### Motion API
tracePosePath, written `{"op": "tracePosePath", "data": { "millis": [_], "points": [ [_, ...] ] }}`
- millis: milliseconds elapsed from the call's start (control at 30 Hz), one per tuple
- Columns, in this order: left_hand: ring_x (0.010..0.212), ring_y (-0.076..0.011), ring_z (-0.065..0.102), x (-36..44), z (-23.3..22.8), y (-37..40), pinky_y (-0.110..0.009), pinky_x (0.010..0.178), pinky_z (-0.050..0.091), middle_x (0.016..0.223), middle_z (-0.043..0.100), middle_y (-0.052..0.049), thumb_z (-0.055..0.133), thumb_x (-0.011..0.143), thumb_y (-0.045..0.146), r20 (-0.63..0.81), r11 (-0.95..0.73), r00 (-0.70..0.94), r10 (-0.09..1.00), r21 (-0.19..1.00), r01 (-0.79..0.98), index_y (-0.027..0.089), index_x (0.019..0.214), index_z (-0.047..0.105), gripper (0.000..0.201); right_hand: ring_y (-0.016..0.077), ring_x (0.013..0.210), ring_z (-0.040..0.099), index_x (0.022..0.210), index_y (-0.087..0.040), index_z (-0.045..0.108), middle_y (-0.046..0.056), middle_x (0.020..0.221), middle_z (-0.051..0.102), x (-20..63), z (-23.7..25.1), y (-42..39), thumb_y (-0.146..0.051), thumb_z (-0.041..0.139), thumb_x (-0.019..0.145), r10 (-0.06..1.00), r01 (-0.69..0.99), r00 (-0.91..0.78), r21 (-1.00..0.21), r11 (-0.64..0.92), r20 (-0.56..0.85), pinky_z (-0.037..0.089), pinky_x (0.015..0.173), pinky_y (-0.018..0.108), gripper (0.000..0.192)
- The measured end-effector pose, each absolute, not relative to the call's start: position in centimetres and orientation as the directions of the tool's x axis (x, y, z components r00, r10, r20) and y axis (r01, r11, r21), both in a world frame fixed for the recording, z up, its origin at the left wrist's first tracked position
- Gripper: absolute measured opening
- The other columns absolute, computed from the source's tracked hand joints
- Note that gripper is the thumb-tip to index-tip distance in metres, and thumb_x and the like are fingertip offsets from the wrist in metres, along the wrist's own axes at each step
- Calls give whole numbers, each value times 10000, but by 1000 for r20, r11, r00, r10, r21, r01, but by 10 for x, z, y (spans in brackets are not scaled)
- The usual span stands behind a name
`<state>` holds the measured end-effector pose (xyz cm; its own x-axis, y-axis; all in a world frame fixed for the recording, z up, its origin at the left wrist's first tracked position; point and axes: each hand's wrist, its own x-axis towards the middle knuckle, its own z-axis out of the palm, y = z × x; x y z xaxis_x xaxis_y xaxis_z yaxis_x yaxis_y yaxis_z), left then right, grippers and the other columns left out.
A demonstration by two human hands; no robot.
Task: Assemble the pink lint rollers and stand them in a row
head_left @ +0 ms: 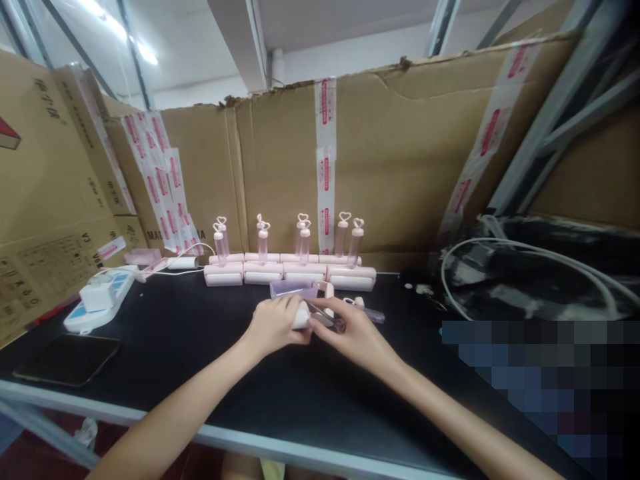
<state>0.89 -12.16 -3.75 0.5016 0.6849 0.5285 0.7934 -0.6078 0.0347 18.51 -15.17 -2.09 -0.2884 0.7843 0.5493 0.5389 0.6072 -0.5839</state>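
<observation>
Head view: your left hand (pixel 274 325) grips a small white piece (pixel 301 316) at table (pixel 200 400) centre; your right hand (pixel 350 330) pinches thin tweezers (pixel 320 313) against it. Likely fitting step; next needs steady alignment. Pink bottle row (pixel 290 263) at 12 o'clock.

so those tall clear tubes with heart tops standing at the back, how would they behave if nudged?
The clear tubes look tall and narrow, so a sideways push would probably tip them. They seem to be thin, hollow plastic, so likely light. If one falls on the black table, its round body may roll, though the heart top could stop it.
</observation>
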Motion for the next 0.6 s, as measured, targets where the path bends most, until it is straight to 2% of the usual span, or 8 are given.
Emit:
{"op": "tracePosePath", "data": {
  "millis": [100,167,267,333,600],
  "points": [
    [774,-239,621,10,-42,-122,-296,674,447,892,640,-99,570,694,377,533,-652,555,638,-9,758,158,954,563,340,227,896,623,1019,-179,619,62,1000,677,185,-25,-151,-266,581,710,804,544,-282,-603,583,523,465,829,355,323],
    [749,-236,619,10,-44,-121,-299,656,443,885,638,-96,570,695,372,535,-663,567,626,-17,748,158,963,561,344,202,795,620,959,-171,616,41,905,681,185,-25,-151,-254,581,686,823,555,-268,-618,557,500,472,747,318,287],
    [758,-239,621,10,-44,-118,-296,644,438,896,636,-91,603,671,366,537,-671,569,623,-7,742,160,980,548,375,137,584,538,808,-176,576,-16,687,618,183,-21,-148,-258,582,659,852,585,-261,-628,513,454,419,564,250,170],
    [776,-245,621,8,-44,-115,-295,649,436,895,634,-87,634,649,358,533,-666,560,635,11,745,162,977,541,393,110,524,471,745,-183,531,-42,609,555,180,-18,-143,-251,581,643,862,612,-270,-615,498,429,367,511,230,132],
    [837,-269,631,-4,-32,-99,-287,661,429,890,642,-87,683,626,326,488,-549,428,761,131,826,177,987,510,427,136,653,494,749,-195,487,-41,689,536,163,3,-99,-229,590,581,798,610,-443,-515,603,410,355,584,234,200]
  ]
}}
